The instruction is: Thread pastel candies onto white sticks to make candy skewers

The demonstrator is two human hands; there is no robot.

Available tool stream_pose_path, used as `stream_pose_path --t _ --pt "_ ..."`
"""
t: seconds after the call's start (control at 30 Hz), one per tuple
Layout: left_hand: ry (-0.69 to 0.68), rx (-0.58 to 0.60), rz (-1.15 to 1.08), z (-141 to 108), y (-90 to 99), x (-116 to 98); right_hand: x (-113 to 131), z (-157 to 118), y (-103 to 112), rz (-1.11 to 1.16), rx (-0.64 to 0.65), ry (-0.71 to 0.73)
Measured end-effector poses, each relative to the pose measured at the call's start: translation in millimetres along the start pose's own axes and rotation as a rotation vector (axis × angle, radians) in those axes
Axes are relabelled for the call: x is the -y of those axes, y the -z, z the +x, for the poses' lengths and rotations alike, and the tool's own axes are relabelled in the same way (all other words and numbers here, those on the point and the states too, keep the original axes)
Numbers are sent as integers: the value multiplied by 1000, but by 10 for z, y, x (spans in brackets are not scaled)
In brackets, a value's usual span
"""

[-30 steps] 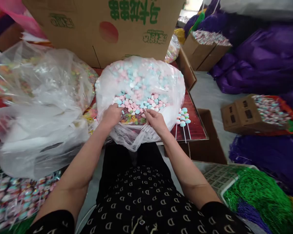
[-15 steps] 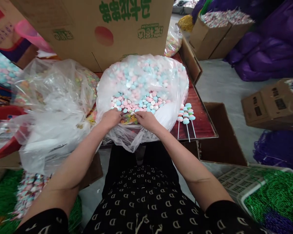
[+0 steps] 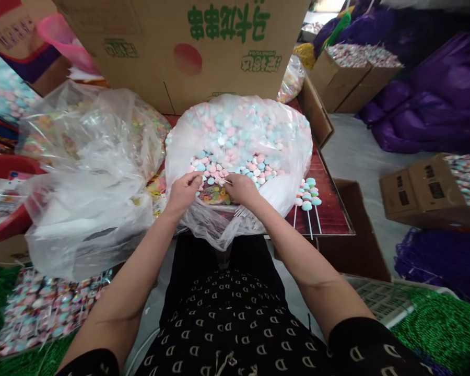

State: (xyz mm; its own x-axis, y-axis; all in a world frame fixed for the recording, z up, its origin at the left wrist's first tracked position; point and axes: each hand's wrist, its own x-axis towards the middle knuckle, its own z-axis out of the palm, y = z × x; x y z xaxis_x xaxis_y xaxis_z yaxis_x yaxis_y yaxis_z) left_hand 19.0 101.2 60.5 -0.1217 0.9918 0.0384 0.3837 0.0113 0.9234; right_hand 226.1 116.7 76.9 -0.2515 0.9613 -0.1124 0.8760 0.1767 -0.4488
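My right hand [image 3: 242,189] is closed in a pinch around a thin white stick [image 3: 227,181], whose tip points left toward a small whitish candy. My left hand [image 3: 185,194] is a short way to the left, thumb and fingers pinched together; whatever is between them is too small to make out. Both hands are over the open clear plastic bag [image 3: 297,130] of pink, blue and white marshmallows [image 3: 260,168]. Between the wrists lie small multicoloured gummy rings [image 3: 216,195]. White sticks [image 3: 276,190] lie in the bag's right side, by my right wrist.
Several finished marshmallow skewers [image 3: 307,194] lie on the red table [image 3: 335,222] at right. A large cardboard box [image 3: 149,68] stands behind the bag. To the left are another plastic bag [image 3: 90,156] and a red basin [image 3: 8,164]. An open carton [image 3: 360,224] is below the table's right edge.
The view has shifted, so the table and bag appear further right and lower. Both hands stay over the bag's opening, and the stick at my right fingertips shows more plainly.
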Motion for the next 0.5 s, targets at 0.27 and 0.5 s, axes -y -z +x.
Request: stream_pose_path --t 0.27,0.5 --pt "258 140 -706 -348 -307 -205 1 -385 11 816 -37 58" --pt "225 156 -598 -462 -533 -179 -113 -498 -36 925 -5 -23"
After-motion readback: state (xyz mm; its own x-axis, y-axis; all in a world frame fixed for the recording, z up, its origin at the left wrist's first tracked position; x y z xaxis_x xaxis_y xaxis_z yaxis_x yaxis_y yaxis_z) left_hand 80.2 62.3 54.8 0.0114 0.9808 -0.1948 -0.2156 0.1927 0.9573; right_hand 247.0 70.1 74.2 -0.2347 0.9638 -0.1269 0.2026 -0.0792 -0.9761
